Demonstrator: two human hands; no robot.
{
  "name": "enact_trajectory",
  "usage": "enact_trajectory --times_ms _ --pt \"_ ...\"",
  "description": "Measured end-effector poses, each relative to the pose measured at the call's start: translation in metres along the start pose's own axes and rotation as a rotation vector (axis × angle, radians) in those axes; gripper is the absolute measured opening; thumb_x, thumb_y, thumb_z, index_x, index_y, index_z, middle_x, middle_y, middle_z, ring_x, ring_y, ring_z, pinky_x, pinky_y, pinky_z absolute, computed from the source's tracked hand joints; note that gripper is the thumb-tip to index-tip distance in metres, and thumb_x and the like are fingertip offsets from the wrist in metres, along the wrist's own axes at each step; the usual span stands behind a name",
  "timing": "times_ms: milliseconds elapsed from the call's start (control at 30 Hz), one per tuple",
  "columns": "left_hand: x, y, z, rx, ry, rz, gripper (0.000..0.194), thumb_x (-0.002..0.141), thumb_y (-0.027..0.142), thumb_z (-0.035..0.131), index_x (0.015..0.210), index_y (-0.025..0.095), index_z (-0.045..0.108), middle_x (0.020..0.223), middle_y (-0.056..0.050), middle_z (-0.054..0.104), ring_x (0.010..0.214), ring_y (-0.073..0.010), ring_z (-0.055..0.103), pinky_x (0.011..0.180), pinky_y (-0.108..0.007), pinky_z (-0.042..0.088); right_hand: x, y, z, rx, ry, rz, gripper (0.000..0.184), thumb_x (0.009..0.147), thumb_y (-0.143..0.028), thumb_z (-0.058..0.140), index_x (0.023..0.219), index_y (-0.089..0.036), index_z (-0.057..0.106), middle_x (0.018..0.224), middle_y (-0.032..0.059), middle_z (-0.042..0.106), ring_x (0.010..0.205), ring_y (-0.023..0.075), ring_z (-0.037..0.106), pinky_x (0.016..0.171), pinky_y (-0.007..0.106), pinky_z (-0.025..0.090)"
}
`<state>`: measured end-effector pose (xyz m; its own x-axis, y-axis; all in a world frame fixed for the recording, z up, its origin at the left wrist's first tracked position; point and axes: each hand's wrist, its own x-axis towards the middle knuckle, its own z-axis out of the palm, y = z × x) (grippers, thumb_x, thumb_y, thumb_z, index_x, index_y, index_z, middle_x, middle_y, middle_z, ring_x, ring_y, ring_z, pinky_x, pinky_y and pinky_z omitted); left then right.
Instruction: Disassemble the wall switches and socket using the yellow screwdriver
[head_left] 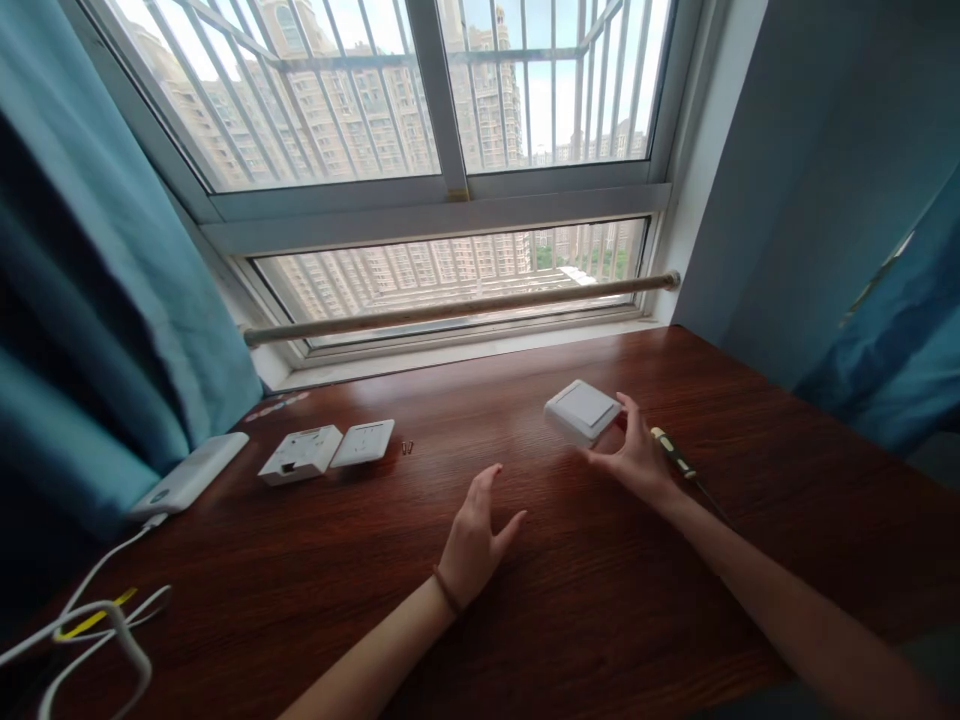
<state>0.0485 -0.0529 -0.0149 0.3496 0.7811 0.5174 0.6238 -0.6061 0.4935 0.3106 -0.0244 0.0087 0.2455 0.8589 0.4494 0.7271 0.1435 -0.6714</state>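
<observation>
My right hand (pixel 634 455) grips a white square wall switch (pixel 583 408) by its near right corner, thumb in front and fingers at the side. Its large flat rocker faces up. Over the middle of the table, my left hand (pixel 474 535) holds nothing, thumb and fingers apart, with a brown band at the wrist. Just right of my right hand lies a screwdriver (pixel 675 455) with a pale and dark handle. On the left, a white mounting box (pixel 301 455) sits beside a white switch plate (pixel 364 443). Two small screws (pixel 407 447) lie right of the plate.
A brown wooden table (pixel 465 400) reaches to the window. At its left are a white power bank (pixel 195 475), a white cable (pixel 97 610) and a yellow strip (pixel 97 615). A blue curtain (pixel 112 250) hangs over the left edge. A rail (pixel 465 310) crosses the window.
</observation>
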Motion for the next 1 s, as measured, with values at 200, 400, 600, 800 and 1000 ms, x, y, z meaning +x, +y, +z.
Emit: enact_trajectory --times_ms 200,400,600,800,1000 --pt "-0.005 0.000 0.006 -0.209 -0.023 -0.193 0.080 0.066 0.039 0.066 0.129 0.017 0.022 0.132 -0.015 0.036 0.123 -0.0264 0.034 0.103 -0.045 0.029 -0.058 -0.048 0.034 0.076 -0.151 -0.064 0.096 0.053 -0.043 0.070 0.131 -0.015 0.023 0.122 0.0162 0.046 0.107 0.0310 0.050 0.087 0.041 0.042" --pt "-0.003 -0.002 0.003 -0.286 -0.015 -0.224 0.080 0.061 0.038 0.069 0.127 0.016 0.028 0.127 -0.014 0.042 0.119 -0.0266 0.039 0.101 -0.043 0.032 -0.066 -0.049 0.032 0.181 -0.217 -0.073 0.071 0.057 -0.034 0.070 0.120 -0.019 0.042 0.115 0.0100 0.051 0.106 0.0268 0.051 0.089 0.039 0.042" --pt "0.006 -0.008 -0.014 -0.268 -0.089 -0.167 0.080 0.057 0.038 0.072 0.125 0.016 0.035 0.125 -0.012 0.046 0.117 -0.0259 0.042 0.100 -0.042 0.033 -0.068 -0.035 0.036 0.409 -0.282 -0.001 0.042 0.066 -0.008 0.048 0.105 -0.018 0.057 0.100 0.0051 0.063 0.091 0.0195 0.060 0.082 0.034 0.049" --pt "0.012 -0.026 -0.022 -0.148 -0.234 -0.165 0.084 0.053 0.043 0.072 0.126 0.018 0.039 0.128 -0.015 0.045 0.127 -0.0328 0.026 0.102 -0.058 0.009 -0.068 -0.035 0.029 0.369 -0.306 0.010 0.039 0.066 -0.007 0.044 0.097 -0.020 0.065 0.092 0.0032 0.068 0.083 0.0197 0.063 0.077 0.034 0.051" --pt "0.017 -0.037 -0.025 -0.165 -0.382 -0.167 0.083 0.053 0.044 0.072 0.126 0.021 0.040 0.132 -0.013 0.041 0.131 -0.0314 0.012 0.100 -0.060 -0.002 -0.066 -0.041 0.024 0.232 -0.324 -0.087 0.035 0.070 -0.009 0.044 0.096 -0.020 0.066 0.090 0.0030 0.069 0.081 0.0192 0.063 0.076 0.032 0.050"
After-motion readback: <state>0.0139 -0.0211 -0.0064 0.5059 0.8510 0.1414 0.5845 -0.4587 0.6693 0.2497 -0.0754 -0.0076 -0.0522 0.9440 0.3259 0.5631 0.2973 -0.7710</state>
